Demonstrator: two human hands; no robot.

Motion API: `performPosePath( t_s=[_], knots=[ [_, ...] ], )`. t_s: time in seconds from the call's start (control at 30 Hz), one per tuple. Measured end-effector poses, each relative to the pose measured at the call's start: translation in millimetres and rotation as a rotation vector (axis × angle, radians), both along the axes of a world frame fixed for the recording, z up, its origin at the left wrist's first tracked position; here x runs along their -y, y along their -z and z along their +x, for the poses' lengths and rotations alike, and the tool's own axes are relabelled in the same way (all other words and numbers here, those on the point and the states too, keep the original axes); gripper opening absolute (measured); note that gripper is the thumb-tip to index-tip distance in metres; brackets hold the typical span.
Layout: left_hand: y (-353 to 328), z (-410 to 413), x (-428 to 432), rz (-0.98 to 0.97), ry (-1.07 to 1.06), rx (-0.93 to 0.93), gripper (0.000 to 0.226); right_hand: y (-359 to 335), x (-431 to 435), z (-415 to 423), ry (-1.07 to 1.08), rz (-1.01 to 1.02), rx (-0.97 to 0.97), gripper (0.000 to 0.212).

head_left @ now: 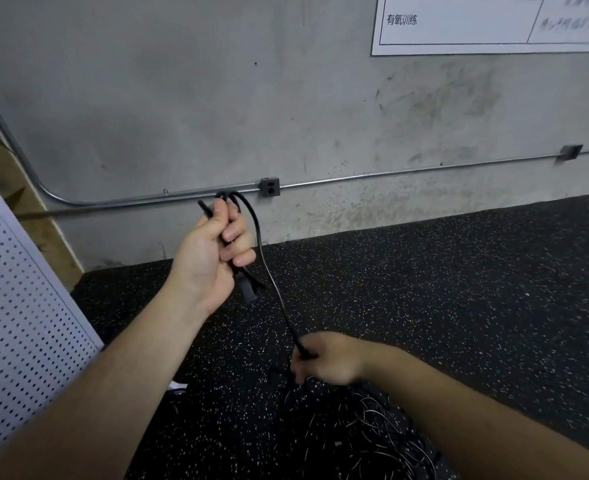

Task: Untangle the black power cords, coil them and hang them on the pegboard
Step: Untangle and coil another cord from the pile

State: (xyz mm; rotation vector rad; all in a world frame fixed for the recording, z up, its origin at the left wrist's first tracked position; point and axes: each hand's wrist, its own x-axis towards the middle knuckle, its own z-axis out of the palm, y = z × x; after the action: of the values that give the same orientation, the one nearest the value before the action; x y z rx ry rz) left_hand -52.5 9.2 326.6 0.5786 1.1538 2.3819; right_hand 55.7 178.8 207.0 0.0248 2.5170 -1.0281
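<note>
My left hand (213, 251) is raised in front of the wall and grips a black power cord (268, 268) folded into short loops, its plug (248, 292) hanging below my palm. From the top of that fist the cord arcs down to my right hand (324, 358), which pinches it lower and to the right. Under my right hand a tangled pile of black cords (365, 431) lies on the floor. The white pegboard (19, 306) leans at the left edge of view.
Black speckled rubber flooring (459, 289) runs up to a grey concrete wall (216, 98). A metal conduit (390, 174) with an outlet box (269, 187) crosses the wall low down. A white poster (476, 26) hangs at upper right. A wooden board (47, 233) stands behind the pegboard.
</note>
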Motion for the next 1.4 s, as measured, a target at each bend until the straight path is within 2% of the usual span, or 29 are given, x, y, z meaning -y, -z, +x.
performPosePath(
  t_s=[0.13, 0.23, 0.37, 0.47, 0.57, 0.8, 0.9, 1.0, 1.17, 1.27, 1.33, 1.4],
  knots=[
    [-0.4, -10.2, 8.2, 0.007, -0.058, -0.014, 0.031, 39.5, -17.8, 5.4, 0.091, 0.055, 0.028, 0.013],
    [6.3, -16.9, 9.7, -0.095, -0.116, -0.096, 0.029, 30.3, -24.6, 3.7, 0.143, 0.066, -0.037, 0.017],
    [19.1, -17.0, 6.1, -0.295, -0.177, -0.209, 0.025, -18.0, -25.8, 4.2, 0.113, -0.084, -0.18, 0.003],
    [24.5, -9.9, 0.4, -0.429, -0.2, -0.267, 0.024, -54.8, -21.1, 9.0, 0.148, -0.328, -0.303, 0.009],
    [28.6, -1.8, -8.6, -0.516, -0.203, -0.331, 0.023, -74.9, -17.7, 8.9, 0.222, -0.495, -0.39, 0.004],
    [37.1, 10.4, -20.7, -0.7, -0.253, -0.413, 0.024, -86.8, -17.6, 1.0, 0.462, -0.474, -0.534, 0.006],
    [40.9, 15.1, -27.6, -0.653, -0.185, -0.377, 0.015, -87.3, -19.7, -4.6, 0.568, -0.468, -0.602, 0.009],
    [44.9, 19.0, -32.3, -0.636, -0.125, -0.384, 0.017, -90.0, -21.8, -6.6, 0.605, -0.376, -0.663, 0.009],
    [43.3, 27.5, -41.9, -0.52, -0.142, -0.203, 0.014, -87.0, -17.5, -3.8, 0.516, -0.2, -0.671, 0.009],
    [41.8, 26.9, -43.9, -0.459, -0.159, -0.138, 0.012, -75.9, -8.3, 0.1, 0.45, -0.277, -0.656, 0.009],
    [39.4, 24.4, -43.0, -0.427, -0.207, -0.103, 0.008, -67.3, -2.1, 2.8, 0.424, -0.341, -0.606, 0.026],
    [36.8, 21.0, -41.1, -0.397, -0.251, -0.086, 0.005, -59.1, 1.5, 4.7, 0.411, -0.252, -0.539, 0.044]
  ],
)
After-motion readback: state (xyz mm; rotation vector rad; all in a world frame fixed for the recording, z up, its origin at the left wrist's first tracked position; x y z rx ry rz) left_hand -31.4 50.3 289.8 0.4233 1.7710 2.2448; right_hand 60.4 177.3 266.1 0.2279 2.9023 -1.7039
